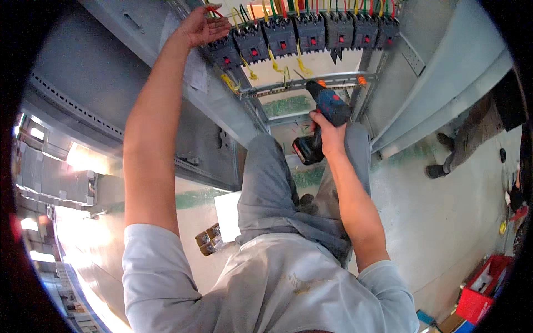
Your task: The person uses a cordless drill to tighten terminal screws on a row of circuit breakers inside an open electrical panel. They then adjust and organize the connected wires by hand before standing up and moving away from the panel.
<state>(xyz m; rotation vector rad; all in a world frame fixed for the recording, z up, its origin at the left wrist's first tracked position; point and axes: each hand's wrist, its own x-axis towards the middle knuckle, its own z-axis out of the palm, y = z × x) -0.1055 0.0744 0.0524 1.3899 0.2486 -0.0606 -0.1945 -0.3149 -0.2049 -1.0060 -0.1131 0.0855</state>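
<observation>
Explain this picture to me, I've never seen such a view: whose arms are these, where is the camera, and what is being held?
The camera sits on a person's head and looks down, so both bare arms are their own. The left hand reaches up to the wires above a row of black circuit breakers inside a grey metal cabinet. The right hand grips a blue cordless drill pointed at a slotted metal rail. Below are the person's grey trousers and the floor; a red bin stands at lower right.

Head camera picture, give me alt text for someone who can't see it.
Looking down, a person works at an open grey electrical cabinet: the left hand reaches up to the leftmost of a row of black circuit breakers with coloured wires, while the right hand grips a blue cordless drill aimed at a perforated metal rail. Another person's legs stand at right.
</observation>
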